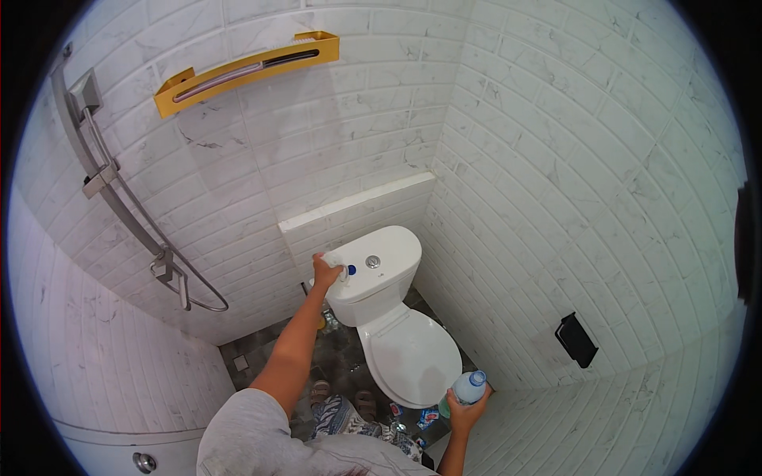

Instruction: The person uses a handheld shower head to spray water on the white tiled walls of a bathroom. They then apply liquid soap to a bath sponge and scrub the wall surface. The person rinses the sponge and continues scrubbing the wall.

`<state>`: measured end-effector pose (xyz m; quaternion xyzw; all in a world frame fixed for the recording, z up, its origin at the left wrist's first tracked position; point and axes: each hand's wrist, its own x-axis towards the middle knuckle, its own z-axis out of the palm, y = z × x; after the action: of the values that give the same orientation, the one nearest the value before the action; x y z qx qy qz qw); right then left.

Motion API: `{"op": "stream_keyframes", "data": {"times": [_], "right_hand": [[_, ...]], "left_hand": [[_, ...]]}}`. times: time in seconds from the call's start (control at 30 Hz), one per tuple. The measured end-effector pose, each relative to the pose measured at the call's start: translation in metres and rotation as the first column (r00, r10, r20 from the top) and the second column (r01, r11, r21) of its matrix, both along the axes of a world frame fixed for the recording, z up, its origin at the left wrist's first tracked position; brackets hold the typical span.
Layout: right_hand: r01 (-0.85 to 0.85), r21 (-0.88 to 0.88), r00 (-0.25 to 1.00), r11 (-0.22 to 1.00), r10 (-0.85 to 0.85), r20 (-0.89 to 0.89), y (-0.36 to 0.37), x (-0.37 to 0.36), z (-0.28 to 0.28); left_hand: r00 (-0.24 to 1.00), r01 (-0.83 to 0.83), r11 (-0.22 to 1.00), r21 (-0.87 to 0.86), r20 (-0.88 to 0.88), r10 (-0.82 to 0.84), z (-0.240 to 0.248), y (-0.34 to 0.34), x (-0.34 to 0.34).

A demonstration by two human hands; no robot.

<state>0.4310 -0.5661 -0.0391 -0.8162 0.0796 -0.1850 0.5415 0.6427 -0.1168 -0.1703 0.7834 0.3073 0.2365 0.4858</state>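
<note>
My left hand (325, 274) reaches to the left end of the white toilet tank (393, 252). Its fingers curl round something whitish that I cannot make out. Beside the fingertips shows a small round blue thing (352, 270), which looks like a cap. To its right, the round metal flush button (373, 262) sits in the tank lid. Low at the right, my right hand (468, 411) is wrapped round a clear plastic bottle (470, 386) with a bluish neck, held upright near the toilet. The toilet's white lid (417, 357) is down.
Small coloured packets (429, 416) lie on the dark tiled floor (341, 353) by the toilet. A shower rail (119, 198) with a hose runs down the left wall. A yellow shelf (246, 75) hangs on the back wall, a black holder (575, 341) on the right wall.
</note>
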Motion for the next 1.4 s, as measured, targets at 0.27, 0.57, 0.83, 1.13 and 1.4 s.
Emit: {"op": "stream_keyframes", "data": {"times": [0.27,0.57,0.83,1.13,1.4], "right_hand": [[-0.207,-0.145,0.974,0.968,0.217,0.062,0.026,0.015,0.037],[-0.365,-0.39,0.876,0.845,0.454,0.165,0.078,0.055,0.092],[-0.244,-0.715,0.865,0.655,0.48,0.145,0.086,0.063,0.099],[-0.372,-0.772,0.873,0.515,0.477,-0.103,0.105,0.056,0.107],[-0.269,-0.929,0.865,0.254,0.489,-0.117,0.123,0.072,0.107]], "left_hand": [[0.904,0.301,0.579,-0.757,0.42,0.079,0.124,-0.086,-0.116],[0.871,0.484,0.334,-0.809,0.482,-0.095,0.205,-0.183,-0.166],[0.83,0.525,0.474,-0.707,0.549,-0.101,0.222,-0.196,-0.174],[0.787,0.437,0.882,-0.178,0.55,-0.279,0.225,-0.199,-0.193],[0.835,0.34,0.94,-0.034,0.472,-0.285,0.198,-0.185,-0.193]]}}
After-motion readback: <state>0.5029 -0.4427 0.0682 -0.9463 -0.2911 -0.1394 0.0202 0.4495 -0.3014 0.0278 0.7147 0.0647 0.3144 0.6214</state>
